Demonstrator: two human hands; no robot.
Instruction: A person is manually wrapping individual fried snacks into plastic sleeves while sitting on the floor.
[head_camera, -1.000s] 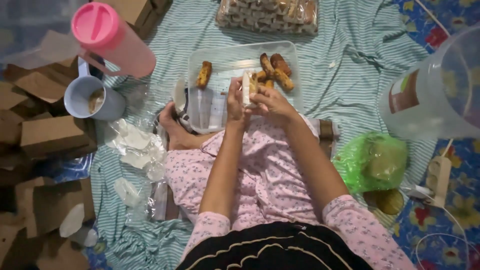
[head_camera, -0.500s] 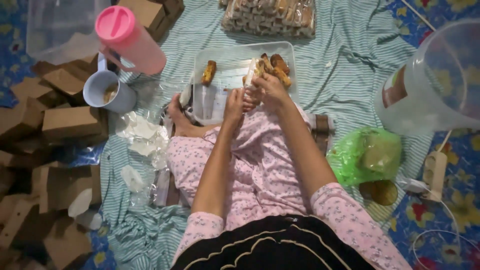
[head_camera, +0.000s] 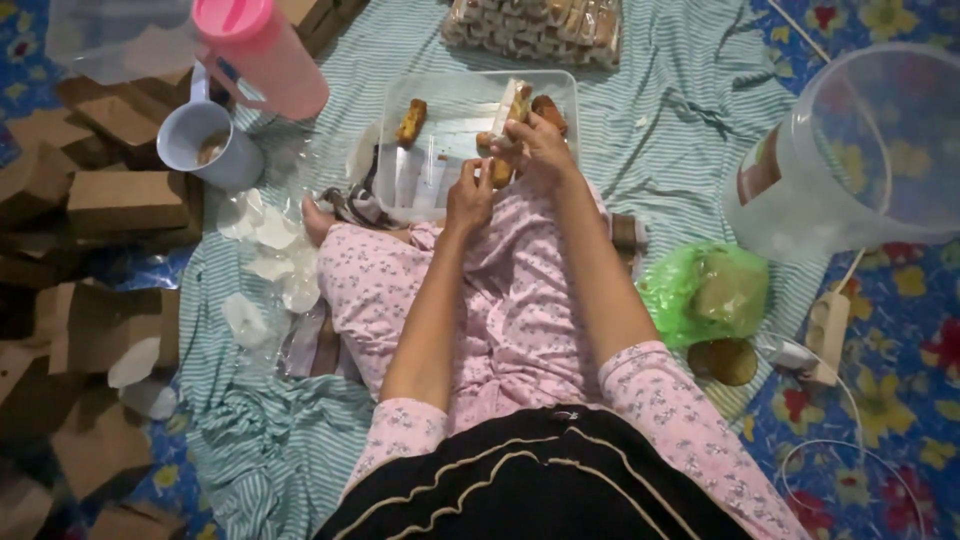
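Wrapped snack roll (head_camera: 513, 103): my right hand (head_camera: 540, 150) pinches it above the clear tray (head_camera: 440, 180), far centre. Left hand (head_camera: 468, 195) pinches its lower end. Loose grip, I'd judge, could drop it.

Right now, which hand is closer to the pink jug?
Left. The left hand is nearer the pink jug, at the tray's near edge; the right hand holds a wrapped roll farther right.
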